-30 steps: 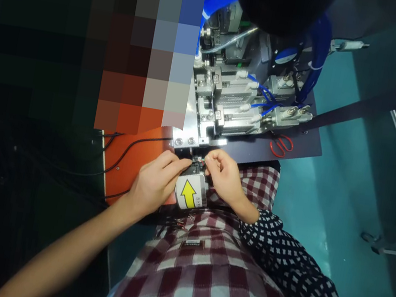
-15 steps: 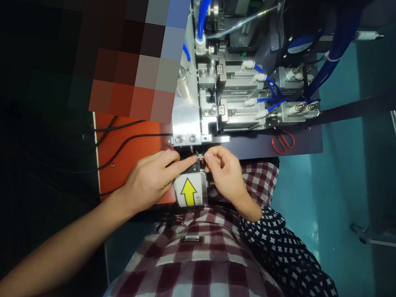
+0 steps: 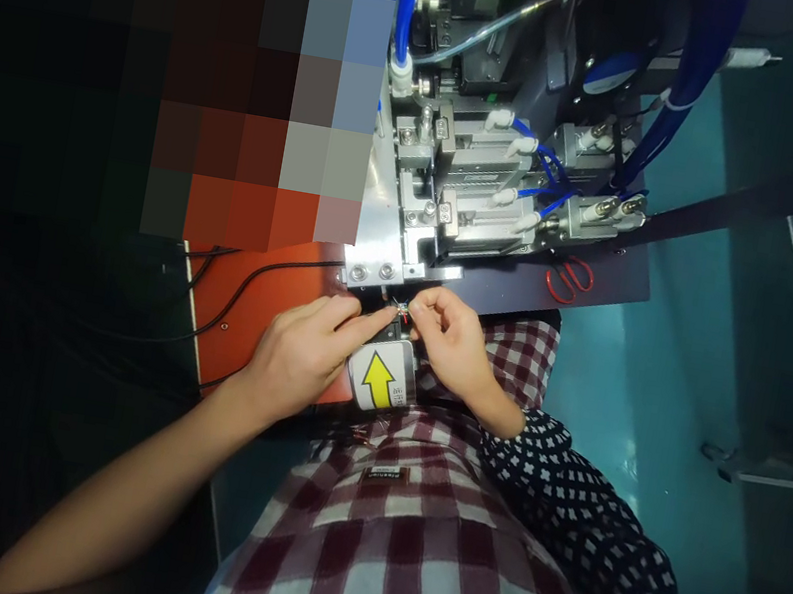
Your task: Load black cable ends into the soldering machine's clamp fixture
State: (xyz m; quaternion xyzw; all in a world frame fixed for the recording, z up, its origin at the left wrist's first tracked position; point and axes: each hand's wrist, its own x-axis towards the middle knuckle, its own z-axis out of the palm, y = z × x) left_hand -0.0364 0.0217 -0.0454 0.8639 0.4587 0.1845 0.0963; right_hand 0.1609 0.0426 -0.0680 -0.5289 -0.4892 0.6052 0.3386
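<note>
A small bunch of thin coloured wires [image 3: 402, 310], with red and pale strands, lies between my hands at the machine's front edge. My left hand [image 3: 304, 347] reaches in from the left, one digit stretched to the wires and pressing on them, the other fingers curled under. From the right, my right hand [image 3: 451, 340] pinches the wires between thumb and forefinger. Its remaining fingers are bent. Under the fingertips is a small dark block [image 3: 389, 326], partly covered. Just below it sits a white label plate [image 3: 383, 376] with a yellow arrow. The wire ends are too small to make out.
Ahead stands a metal machine with pneumatic cylinders [image 3: 486, 216] and blue air tubes [image 3: 685, 92]. Red-handled scissors [image 3: 571, 281] lie on its dark base plate at right. Black cables [image 3: 255, 275] cross the orange surface [image 3: 266, 301] at left. The upper left is pixelated.
Both hands keep nearly the same place and grip at the wires. The view has shifted slightly; only small fingertip motion, if any, shows.
</note>
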